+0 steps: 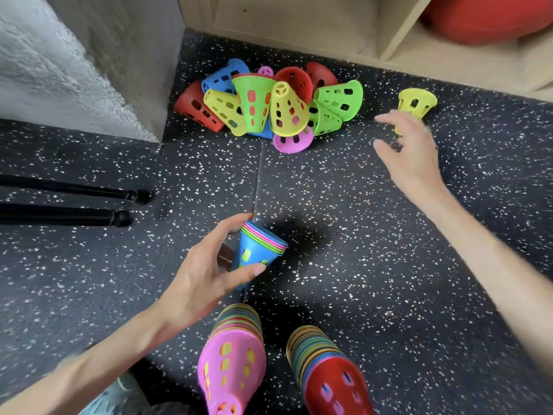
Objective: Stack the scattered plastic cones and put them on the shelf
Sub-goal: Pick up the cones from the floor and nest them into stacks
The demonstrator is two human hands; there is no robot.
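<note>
Head view: left hand (pixel 206 274) grips the short blue stack (pixel 258 250) ready for nesting, while right hand (pixel 410 148), fingers spread, reaches for the lone yellow cone (pixel 416 103).

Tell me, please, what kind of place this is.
Probably a gym or playroom storage corner: speckled rubber floor tiles, a wooden cubby shelf holding a large red ball, and a pile of perforated plastic cones.

Speckled dark floor (pixel 344 205) bears a heap of cones (pixel 269 103) and one yellow cone (pixel 416 102).
</note>
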